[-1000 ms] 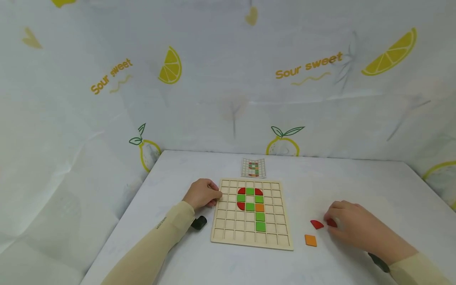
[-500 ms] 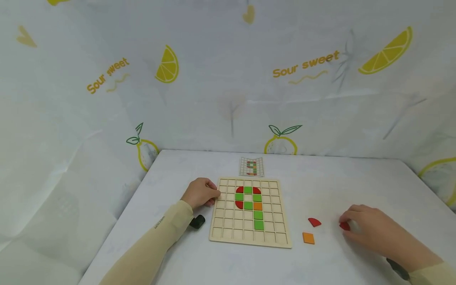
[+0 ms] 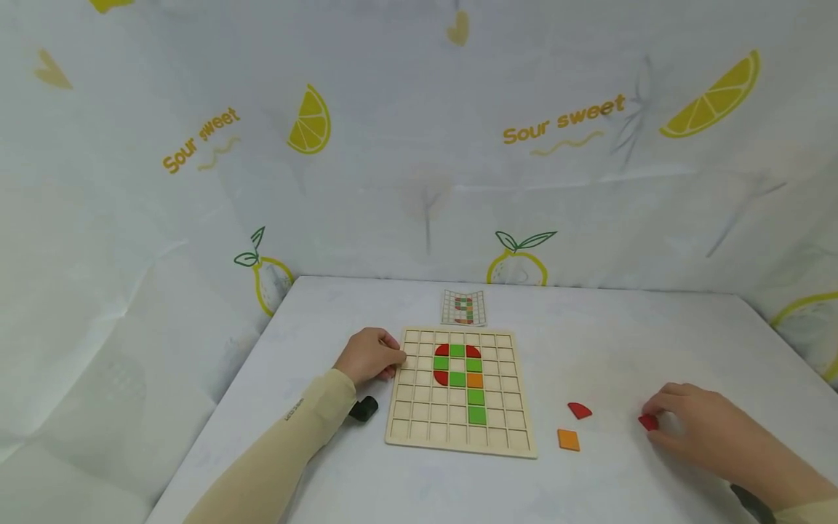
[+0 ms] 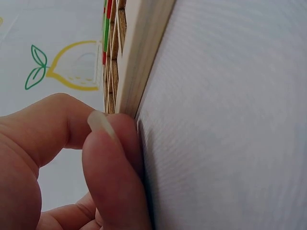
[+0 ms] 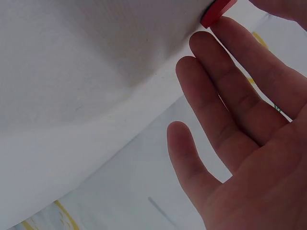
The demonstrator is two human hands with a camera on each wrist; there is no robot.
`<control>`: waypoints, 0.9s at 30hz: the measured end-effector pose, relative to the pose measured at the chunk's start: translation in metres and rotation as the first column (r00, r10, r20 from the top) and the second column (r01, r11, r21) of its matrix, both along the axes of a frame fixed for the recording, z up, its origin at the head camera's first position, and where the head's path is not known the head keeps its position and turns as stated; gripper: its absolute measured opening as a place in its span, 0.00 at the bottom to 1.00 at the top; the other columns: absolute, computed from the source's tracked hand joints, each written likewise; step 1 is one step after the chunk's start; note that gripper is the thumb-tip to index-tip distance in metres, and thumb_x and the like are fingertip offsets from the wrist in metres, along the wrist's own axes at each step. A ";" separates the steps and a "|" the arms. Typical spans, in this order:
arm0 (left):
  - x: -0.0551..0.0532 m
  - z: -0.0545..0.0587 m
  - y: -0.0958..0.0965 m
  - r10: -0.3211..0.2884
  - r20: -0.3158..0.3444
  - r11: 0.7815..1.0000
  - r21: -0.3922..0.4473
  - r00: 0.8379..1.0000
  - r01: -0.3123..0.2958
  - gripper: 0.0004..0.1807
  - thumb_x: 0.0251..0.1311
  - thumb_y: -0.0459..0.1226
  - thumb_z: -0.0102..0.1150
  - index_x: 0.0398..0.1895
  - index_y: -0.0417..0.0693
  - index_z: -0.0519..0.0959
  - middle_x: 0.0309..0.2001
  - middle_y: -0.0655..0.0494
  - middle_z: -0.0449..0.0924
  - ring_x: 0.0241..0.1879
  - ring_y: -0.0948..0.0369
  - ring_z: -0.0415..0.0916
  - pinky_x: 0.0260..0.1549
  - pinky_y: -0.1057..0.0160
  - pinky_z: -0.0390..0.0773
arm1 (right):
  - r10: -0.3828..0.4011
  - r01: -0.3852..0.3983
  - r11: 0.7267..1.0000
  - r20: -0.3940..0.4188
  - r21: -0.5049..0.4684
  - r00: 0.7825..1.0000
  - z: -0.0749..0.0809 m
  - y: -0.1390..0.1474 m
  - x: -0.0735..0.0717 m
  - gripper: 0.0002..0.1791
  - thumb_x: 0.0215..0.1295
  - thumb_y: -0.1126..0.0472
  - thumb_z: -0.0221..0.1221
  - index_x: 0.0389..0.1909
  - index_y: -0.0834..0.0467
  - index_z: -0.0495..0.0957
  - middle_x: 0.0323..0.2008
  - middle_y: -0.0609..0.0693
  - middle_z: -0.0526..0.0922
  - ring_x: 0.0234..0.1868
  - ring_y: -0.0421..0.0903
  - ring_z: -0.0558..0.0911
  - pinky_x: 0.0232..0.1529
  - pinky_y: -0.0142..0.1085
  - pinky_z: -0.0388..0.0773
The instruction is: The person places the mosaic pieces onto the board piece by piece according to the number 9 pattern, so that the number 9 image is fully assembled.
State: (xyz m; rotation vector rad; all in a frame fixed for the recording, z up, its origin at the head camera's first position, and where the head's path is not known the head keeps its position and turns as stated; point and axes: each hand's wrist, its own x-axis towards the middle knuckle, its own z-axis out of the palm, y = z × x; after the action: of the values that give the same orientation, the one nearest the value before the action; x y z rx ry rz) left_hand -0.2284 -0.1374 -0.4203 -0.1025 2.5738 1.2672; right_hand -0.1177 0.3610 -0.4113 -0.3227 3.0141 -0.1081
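A square wooden grid board [image 3: 428, 429] lies on the table, with green, red and orange tiles set in its cells as a figure like a 9. My left hand [image 3: 368, 356] is at its left edge, thumb and index finger pinching the rim; the left wrist view has the fingertips close up against the board's side [image 4: 141, 52]. Over on the right, my right hand [image 3: 713, 433] holds a red quarter-circle tile [image 3: 648, 422] between thumb and index finger, low at the tabletop. In the right wrist view the red tile [image 5: 217, 12] touches the index fingertip while the other fingers stay extended.
Between board and right hand lie another red quarter-circle tile [image 3: 579, 410] and an orange square tile [image 3: 568, 440]. Behind the board a small pattern card [image 3: 464, 308] shows a similar figure. A white lemon-print sheet [image 3: 406, 218] hangs at the table's back.
My right hand has moved right and slightly toward me with the red quarter-circle tile, away from the other loose tiles. My left hand has stayed at the board's edge.
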 end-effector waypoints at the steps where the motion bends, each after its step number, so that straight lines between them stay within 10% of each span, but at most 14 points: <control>1: 0.000 0.000 0.000 0.001 0.002 1.000 0.002 1.000 -0.001 0.09 0.64 0.38 0.72 0.43 0.46 0.83 0.29 0.54 0.87 0.23 0.63 0.82 0.25 0.69 0.81 | -0.010 0.010 1.000 0.012 0.004 1.000 -0.001 0.001 -0.001 0.13 0.55 0.53 0.80 0.38 0.50 0.88 0.38 0.42 0.84 0.40 0.47 0.82 0.49 0.57 0.87; 27: -0.001 0.000 -0.001 0.007 -0.004 1.000 0.025 1.000 -0.007 0.08 0.63 0.38 0.72 0.41 0.46 0.83 0.27 0.55 0.86 0.22 0.64 0.81 0.24 0.69 0.81 | 0.094 -0.095 0.994 -0.018 -0.060 0.995 0.010 -0.036 -0.022 0.12 0.57 0.55 0.79 0.37 0.45 0.86 0.34 0.36 0.80 0.36 0.37 0.77 0.41 0.37 0.84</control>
State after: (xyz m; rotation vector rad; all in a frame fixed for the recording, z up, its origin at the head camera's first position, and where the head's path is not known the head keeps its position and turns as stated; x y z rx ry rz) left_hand -0.2290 -0.1383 -0.4205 -0.1039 2.5618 1.3032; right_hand -0.1393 0.3254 -0.4008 -0.4732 3.0084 -0.1902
